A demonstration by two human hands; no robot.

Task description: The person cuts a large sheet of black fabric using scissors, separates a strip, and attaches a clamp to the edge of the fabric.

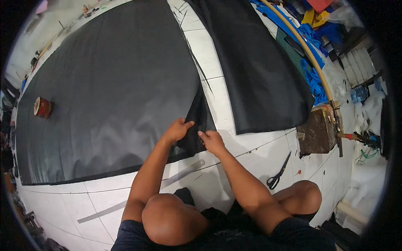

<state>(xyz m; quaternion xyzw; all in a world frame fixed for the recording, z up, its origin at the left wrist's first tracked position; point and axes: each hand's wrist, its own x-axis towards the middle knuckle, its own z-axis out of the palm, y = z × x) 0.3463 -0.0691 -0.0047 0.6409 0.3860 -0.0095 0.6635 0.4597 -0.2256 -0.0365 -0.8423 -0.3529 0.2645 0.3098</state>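
A large sheet of black material (113, 88) with a slight sheen covers much of the white tiled floor. My left hand (179, 129) grips its turned-up near right corner, thumb pressed against the fingers. Close beside it, my right hand (211, 141) pinches the same sheet near its right edge. Between the hands, the folded part shows a darker, rougher underside. A second black piece (255, 83) lies to the right, parted from the first by a strip of tile. Long metal ruler (184, 172) rests on the floor under my left arm.
Black-handled scissors (279, 173) lie open on the tiles at right. A red tin-like object (42, 107) stands on the sheet at far left. A worn brown block (319, 131), a tan pole (307, 48) and blue scraps (314, 85) sit along the right side.
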